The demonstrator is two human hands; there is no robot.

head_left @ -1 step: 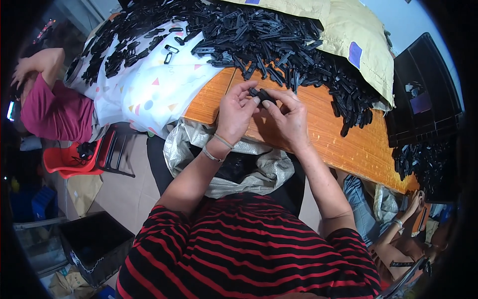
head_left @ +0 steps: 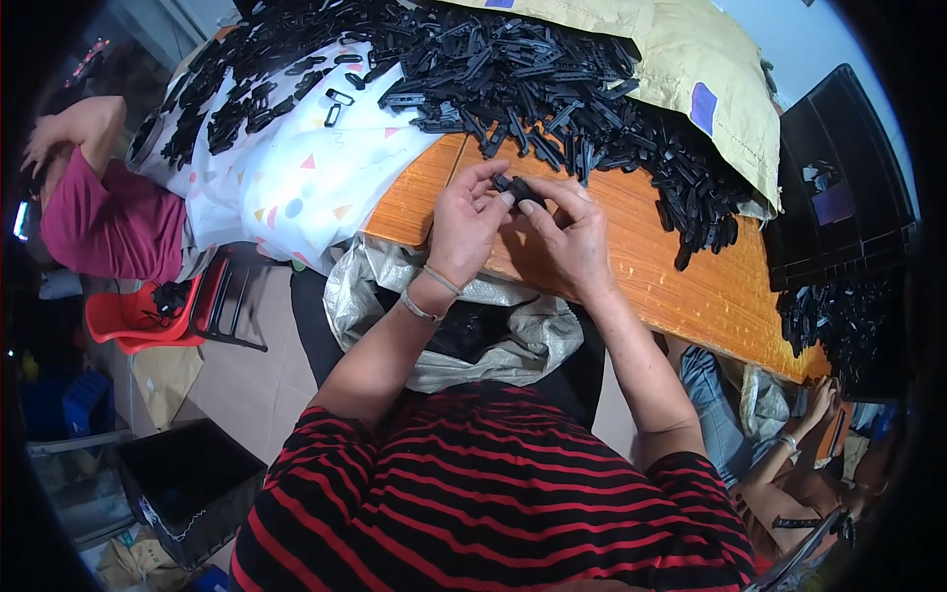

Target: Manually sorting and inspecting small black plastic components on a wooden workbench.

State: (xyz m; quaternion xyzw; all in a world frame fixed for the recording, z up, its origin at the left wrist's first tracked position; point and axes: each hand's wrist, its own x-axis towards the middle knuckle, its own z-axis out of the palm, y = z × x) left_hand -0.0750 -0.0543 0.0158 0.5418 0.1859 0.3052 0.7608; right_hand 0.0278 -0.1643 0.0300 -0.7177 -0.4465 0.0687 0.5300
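Observation:
Over the near edge of the wooden table [head_left: 631,227], both hands meet at a small black plastic part [head_left: 528,192]. The thumb and fingers of my left hand [head_left: 469,222] pinch its left end. On its other end, my right hand [head_left: 572,227] is closed with thumb and forefinger. My fingers cover much of it, so I cannot tell whether it is one part or two joined. A large heap of long black plastic parts [head_left: 513,74] lies just beyond my hands. Below them a woven sack [head_left: 543,345] gapes open on my lap, with dark contents.
Smaller black loops [head_left: 338,97] lie on a patterned white cloth [head_left: 316,178] at left. A yellowish sack [head_left: 681,59] lies behind the heap, a black crate [head_left: 834,197] to its right. A person [head_left: 118,217] sits left; another person's arm [head_left: 789,444] shows lower right.

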